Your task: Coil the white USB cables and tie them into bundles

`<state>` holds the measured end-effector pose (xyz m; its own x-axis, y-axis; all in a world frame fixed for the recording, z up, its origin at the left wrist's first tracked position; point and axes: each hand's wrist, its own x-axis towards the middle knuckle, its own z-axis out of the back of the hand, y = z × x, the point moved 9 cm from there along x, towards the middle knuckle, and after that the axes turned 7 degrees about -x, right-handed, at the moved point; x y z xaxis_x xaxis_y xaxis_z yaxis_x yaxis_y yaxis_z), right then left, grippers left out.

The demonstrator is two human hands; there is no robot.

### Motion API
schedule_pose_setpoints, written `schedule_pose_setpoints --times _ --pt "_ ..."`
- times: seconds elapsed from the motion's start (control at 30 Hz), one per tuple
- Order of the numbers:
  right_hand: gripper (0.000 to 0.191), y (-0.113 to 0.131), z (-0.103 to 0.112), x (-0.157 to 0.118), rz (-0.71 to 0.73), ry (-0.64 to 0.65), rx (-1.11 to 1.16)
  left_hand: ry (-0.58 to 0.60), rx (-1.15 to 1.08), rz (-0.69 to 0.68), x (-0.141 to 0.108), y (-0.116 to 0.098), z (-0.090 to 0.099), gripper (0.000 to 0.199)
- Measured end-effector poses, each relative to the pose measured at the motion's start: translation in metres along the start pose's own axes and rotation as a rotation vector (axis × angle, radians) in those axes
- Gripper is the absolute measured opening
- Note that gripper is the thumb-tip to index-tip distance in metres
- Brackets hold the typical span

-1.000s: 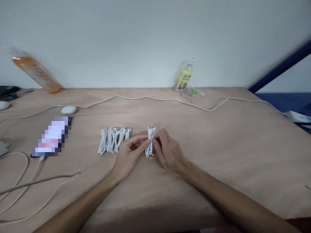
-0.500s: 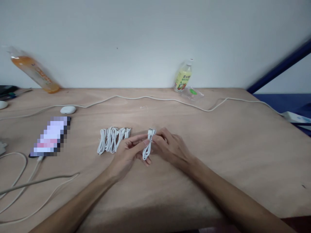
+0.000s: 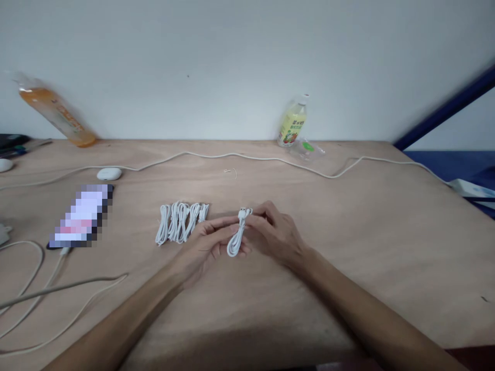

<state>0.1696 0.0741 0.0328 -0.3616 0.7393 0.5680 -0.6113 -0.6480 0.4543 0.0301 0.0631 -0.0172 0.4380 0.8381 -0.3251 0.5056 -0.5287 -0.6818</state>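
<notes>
White cable bundle [image 3: 235, 243]: held between the two hands, a little above the desk [image 3: 367, 257], near its middle. Folded in loops, slightly tilted, metal plug at the far end, loops toward the wearer. Left hand [image 3: 201, 242] pinches it at the middle, thumb on top, fingers behind and beneath. Right hand [image 3: 280, 234] curled, thumb and forefinger against the bundle's right side just below the plug; cannot tell whether they grip it, contact partly hidden.

Just left of the left hand, a row of similar bundles [image 3: 179, 222] lying side by side. Beyond the hands, small thin pale scraps [image 3: 231, 171]. Long pale cord [image 3: 232, 154] runs across behind. Farther left: phone [image 3: 81, 216], screen blurred out, cable plugged in at its near end; white rounded case [image 3: 109, 173] beyond it. By the wall: orange bottle [image 3: 58, 116] on the left, yellow-labelled bottle [image 3: 293, 124] right of centre, clear wrapper [image 3: 317, 152] beside it.
</notes>
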Motion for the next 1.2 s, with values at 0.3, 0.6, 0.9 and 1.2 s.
schedule_pose_setpoints --times 0.3,0.6,0.9,1.2 --pt "0.018 0.005 0.008 -0.003 -0.159 -0.135 0.195 -0.138 0.348 -0.428 -0.010 -0.032 0.005 0.030" --pt "0.013 -0.013 -0.017 -0.011 -0.485 -0.088 0.555 -0.260 0.526 -0.611 -0.020 -0.043 0.007 0.017" --pt "0.012 -0.018 -0.020 -0.013 -0.561 -0.082 0.593 -0.265 0.521 -0.634 -0.020 -0.044 0.011 0.018" --pt "0.016 -0.016 -0.020 -0.011 -0.567 -0.048 0.568 -0.248 0.478 -0.612 -0.018 -0.042 0.010 0.020"
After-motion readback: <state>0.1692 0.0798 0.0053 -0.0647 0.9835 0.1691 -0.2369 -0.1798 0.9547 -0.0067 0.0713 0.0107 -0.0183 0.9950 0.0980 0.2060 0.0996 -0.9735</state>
